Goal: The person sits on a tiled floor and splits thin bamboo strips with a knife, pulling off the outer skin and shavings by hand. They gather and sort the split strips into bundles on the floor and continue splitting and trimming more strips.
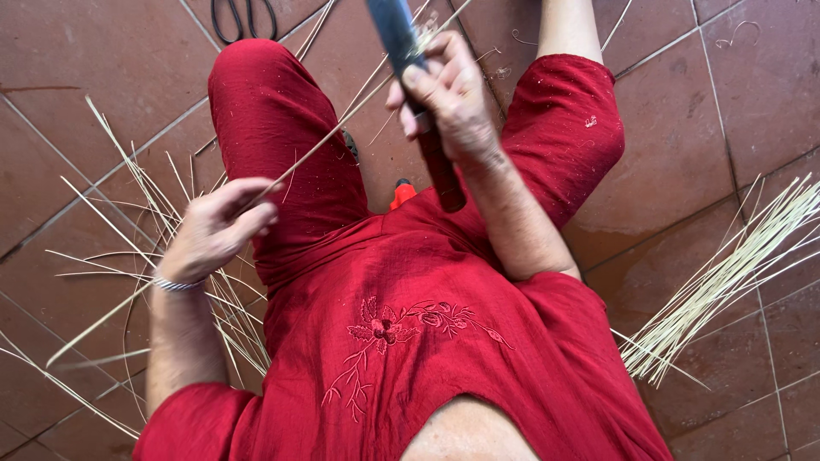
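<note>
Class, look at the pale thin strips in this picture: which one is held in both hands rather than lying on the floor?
The single pale strip running diagonally from the left hand up to the right hand and its dark blade; every other strip lies on the floor.

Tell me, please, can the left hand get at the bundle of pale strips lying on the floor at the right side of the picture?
Probably not as things stand. The left hand pinches a thin strip, and the bundle lies beyond the right arm and the red-clothed body, so it would have to cross both. The right hand, holding a knife, is nearer.

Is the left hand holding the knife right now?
No: the left hand pinches a thin strip, while the right hand grips the knife.
</note>
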